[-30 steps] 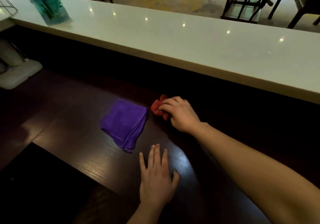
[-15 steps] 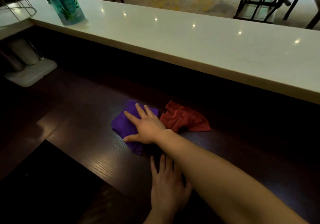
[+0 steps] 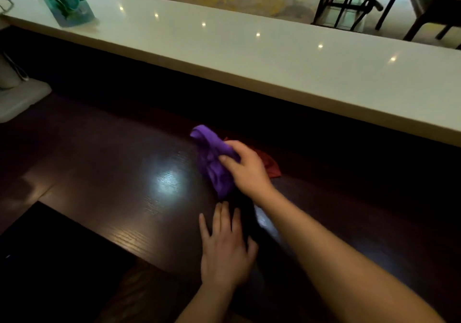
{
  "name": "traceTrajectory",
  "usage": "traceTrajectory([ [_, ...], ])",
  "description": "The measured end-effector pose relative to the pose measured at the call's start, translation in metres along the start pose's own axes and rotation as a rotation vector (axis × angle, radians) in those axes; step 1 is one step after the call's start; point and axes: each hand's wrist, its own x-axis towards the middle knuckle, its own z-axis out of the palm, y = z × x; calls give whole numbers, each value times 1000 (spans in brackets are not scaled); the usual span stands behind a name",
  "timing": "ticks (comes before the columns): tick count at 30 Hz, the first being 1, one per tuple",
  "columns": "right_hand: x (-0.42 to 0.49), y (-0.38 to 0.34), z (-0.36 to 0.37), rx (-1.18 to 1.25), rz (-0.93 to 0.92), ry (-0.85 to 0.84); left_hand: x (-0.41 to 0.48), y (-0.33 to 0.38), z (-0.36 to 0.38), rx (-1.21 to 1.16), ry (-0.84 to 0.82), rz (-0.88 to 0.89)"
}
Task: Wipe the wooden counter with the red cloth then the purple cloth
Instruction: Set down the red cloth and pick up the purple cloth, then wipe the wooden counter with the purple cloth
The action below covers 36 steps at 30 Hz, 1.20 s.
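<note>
Seen from a head-worn camera looking down at a dark wooden counter (image 3: pixel 129 198) filling the lower two thirds of the frame, glossy, with a bright glare patch just left of centre. At centre, right hand (image 3: pixel 245 170) closed around a bunched purple cloth (image 3: pixel 213 163), thumb pressed on top of the folds, cloth crumpled and partly lifted at its far end, lower end touching or nearly touching the wood; hard to tell which. Just behind and to the right of that hand, red cloth (image 3: pixel 270 165) lying loose on the counter, mostly hidden, only a dark red corner showing. Below centre, left hand (image 3: pixel 224 253) open, palm flat on the wood, fingers spread, holding nothing. Across the upper half, a pale raised bar top (image 3: pixel 249 56) dotted with small light reflections, a teal bottle (image 3: pixel 67 1) at upper left, dark chairs (image 3: pixel 349 1) beyond at upper right. Judged from this: red cloth set down, purple cloth pass just starting. To do it well: spread the wad flatter under the palm for more contact, press evenly, sweep in long overlapping strokes along the grain, lift the left hand to reach the wood beneath it, steer around the red cloth rather than dragging it.
</note>
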Motion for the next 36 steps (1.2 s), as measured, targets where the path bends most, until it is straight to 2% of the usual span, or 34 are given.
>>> traceTrajectory([
  [4,-40,-2,-76,123,-26,78,0,-1,5,0,62,10],
  [7,-68,1,-127,42,-30,141,1,-2,10,36,77,16],
  [11,-104,21,-164,-346,49,72,2,-2,13,58,105,16],
  [13,-121,37,-151,-517,90,-120,2,-1,13,66,100,11],
  [15,-137,54,-128,-819,93,-320,1,-1,13,74,91,15],
  [16,-142,64,-118,-961,72,-354,1,-1,13,78,87,15],
  [18,-141,77,-110,-1089,49,-312,2,-1,14,81,89,17],
  [24,-103,88,-119,-1116,212,-155,0,-3,13,45,105,10],
  [27,-121,82,-97,-1084,158,-89,-1,-3,9,-56,146,-2],
  [31,-148,72,-58,-981,-27,-216,-4,-3,3,-210,186,-4],
  [34,-127,72,-54,-997,-68,-284,-6,-3,-2,-267,191,-2],
  [36,-103,71,-51,-1017,-21,-272,-6,-2,-3,-254,194,4],
])
